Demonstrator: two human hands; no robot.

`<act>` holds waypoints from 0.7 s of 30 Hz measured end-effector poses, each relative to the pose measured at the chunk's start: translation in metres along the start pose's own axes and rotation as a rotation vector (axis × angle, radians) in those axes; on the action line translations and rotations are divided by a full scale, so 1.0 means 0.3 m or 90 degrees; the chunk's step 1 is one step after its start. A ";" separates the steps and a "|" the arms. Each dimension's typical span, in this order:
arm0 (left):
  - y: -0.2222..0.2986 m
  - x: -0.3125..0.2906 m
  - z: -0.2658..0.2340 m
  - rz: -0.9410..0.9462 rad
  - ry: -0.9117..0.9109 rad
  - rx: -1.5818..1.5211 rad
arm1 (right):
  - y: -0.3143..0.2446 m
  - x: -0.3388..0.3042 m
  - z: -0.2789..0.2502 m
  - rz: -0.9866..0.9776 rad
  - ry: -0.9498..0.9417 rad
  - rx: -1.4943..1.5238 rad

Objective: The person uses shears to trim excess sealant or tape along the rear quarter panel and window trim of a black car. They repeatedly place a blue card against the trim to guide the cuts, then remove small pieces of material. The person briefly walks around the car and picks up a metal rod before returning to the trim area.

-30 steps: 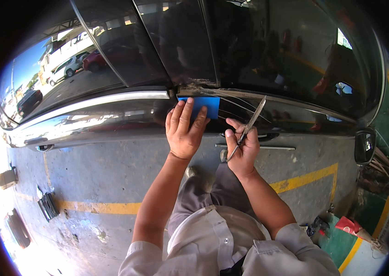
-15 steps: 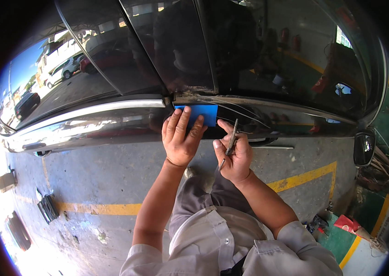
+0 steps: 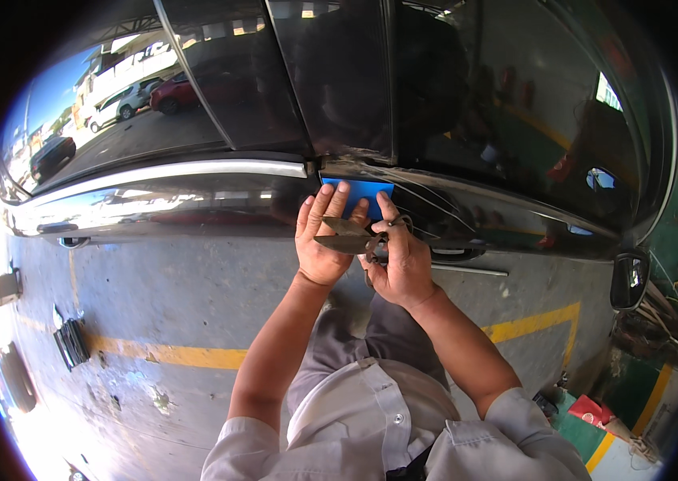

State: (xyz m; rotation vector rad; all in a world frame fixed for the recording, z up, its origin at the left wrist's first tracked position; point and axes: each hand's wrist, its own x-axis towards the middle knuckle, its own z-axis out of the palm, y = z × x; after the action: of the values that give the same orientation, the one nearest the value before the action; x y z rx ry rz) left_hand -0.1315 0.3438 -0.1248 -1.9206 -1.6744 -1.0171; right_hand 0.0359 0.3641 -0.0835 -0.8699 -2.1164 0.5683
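1. Head view: your left hand (image 3: pixel 323 258) lies flat, fingers extended and clasping nothing, the fingertips on a blue sheet (image 3: pixel 363 189).
2. The blue sheet sits just past twelve o'clock from the view's middle, against a black car door (image 3: pixel 218 207), below the window.
3. Your right hand (image 3: pixel 404 268) grips dark scissors (image 3: pixel 343 243), blades spread toward nine o'clock, overlapping your left hand; the right index finger extends to the sheet's right end, though you cannot tell whether it touches.
4. Silver trim (image 3: pixel 194 170) runs at ten o'clock; a side mirror (image 3: pixel 630 280) stands near three.
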 end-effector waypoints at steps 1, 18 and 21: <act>0.000 -0.005 0.002 0.004 0.004 0.006 | -0.002 -0.005 -0.001 -0.006 -0.003 -0.021; 0.019 -0.085 0.025 0.004 -0.019 0.011 | 0.005 -0.073 0.023 -0.024 -0.011 -0.047; 0.013 -0.054 0.030 -0.003 -0.001 0.004 | 0.012 -0.045 0.025 -0.037 -0.003 -0.050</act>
State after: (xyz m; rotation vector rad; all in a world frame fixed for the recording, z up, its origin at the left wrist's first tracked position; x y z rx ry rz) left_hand -0.1258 0.3384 -0.1420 -1.9145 -1.6823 -1.0108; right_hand 0.0379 0.3558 -0.0967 -0.8489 -2.1732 0.4597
